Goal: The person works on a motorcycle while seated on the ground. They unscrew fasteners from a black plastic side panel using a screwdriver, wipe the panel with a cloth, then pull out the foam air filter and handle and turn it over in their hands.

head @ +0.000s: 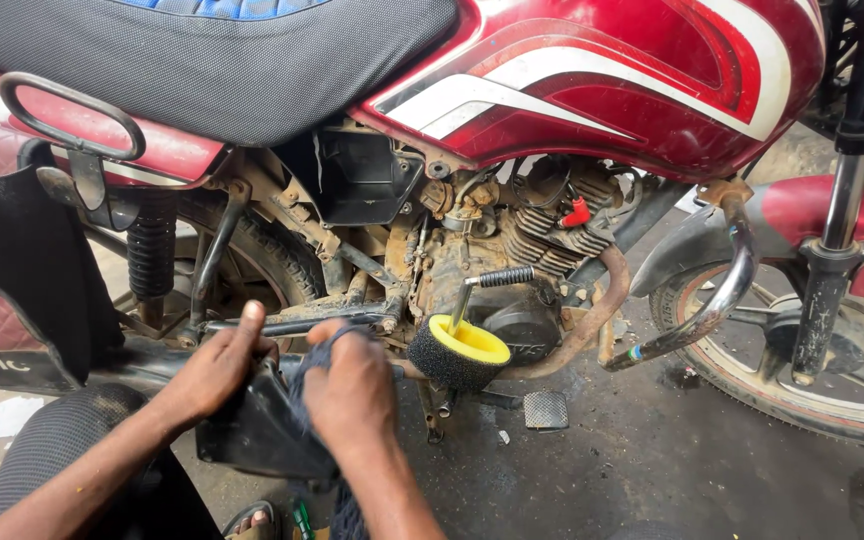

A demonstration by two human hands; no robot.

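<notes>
My left hand (214, 368) grips the top edge of a black plastic box-shaped cover (257, 435) held low in front of a red motorcycle (612, 70). My right hand (352, 390) is closed on a dark blue rag (314, 362) and presses it into the cover's opening. Just right of my right hand, a round foam filter with a yellow top and black side (460, 350) rests near the kick lever (482, 285) by the muddy engine (492, 240).
The motorcycle's black seat (202, 60) and grab rail (72, 115) fill the upper left. Rear shock (152, 250), exhaust pipe (592, 310), crash guard (722, 290) and front wheel (802, 380) crowd the right. A brake pedal (546, 408) sits above wet dark ground (652, 470).
</notes>
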